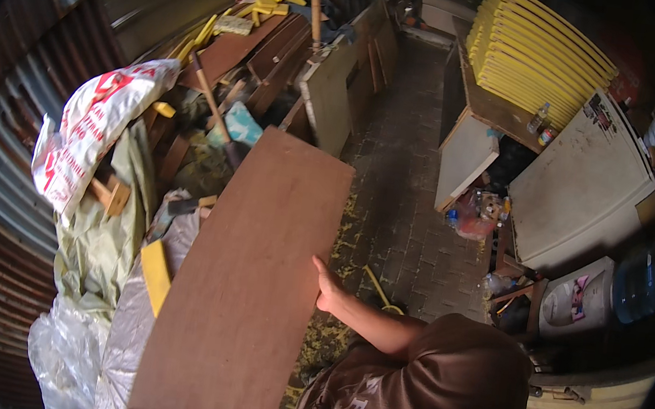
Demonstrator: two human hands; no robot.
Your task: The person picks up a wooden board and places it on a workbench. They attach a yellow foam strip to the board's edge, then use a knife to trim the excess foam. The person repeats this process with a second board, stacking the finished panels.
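Observation:
A long brown wooden board [246,276] slants across the middle, its far end raised above the clutter and its near end running toward the lower edge. My right hand [326,287] grips its right-hand edge. The thumb shows at the edge, while the fingers are hidden behind the board. My left hand is out of the picture. Beside the board's left edge, a yellow foam piece [155,275] rests on grey sheeting [125,351]. Near the far end are a shovel-like tool with a wooden handle [209,94] and a light blue bag [241,126].
Left, a white sack [107,119] and clear plastic [68,353] lie by a corrugated metal wall [0,167]. Wood panels [328,95] lean farther back. Right of the paved floor [411,246] stand stacked yellow sheets [538,55], a pale fridge-like panel [580,189] and a water jug [641,289].

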